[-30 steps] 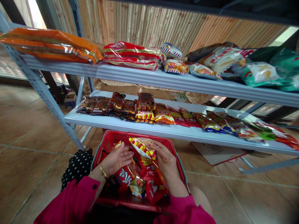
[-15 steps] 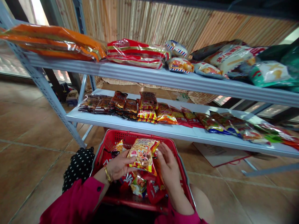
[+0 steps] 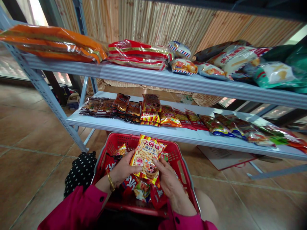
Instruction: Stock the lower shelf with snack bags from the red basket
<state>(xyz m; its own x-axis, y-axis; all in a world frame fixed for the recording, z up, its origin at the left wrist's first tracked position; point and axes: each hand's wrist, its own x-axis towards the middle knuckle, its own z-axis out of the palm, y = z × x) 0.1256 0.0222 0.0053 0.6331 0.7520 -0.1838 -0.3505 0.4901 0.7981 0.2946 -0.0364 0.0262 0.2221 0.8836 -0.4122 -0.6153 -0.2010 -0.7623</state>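
Observation:
Between both hands is a yellow and red bag of prawn crackers, its printed front tilted up toward me. My left hand grips its left edge, thumb on the front and fingers behind. On the lower right side of the bag my right hand closes, fingertips over the front. Below the bag stands a red shopping basket with several snack packs in it. Among them are a red pack with white lettering and a red pouch, both partly hidden by the hands and the bag.
A pale blue metal rack stands ahead. Its lower shelf bears a row of small snack bags; its upper shelf holds large orange bags and red bags. A flat carton lies beneath, on the tiled floor.
The prawn cracker bag has been tipped up so that its front faces me. My right hand has come in from beside it and now grips its right side.

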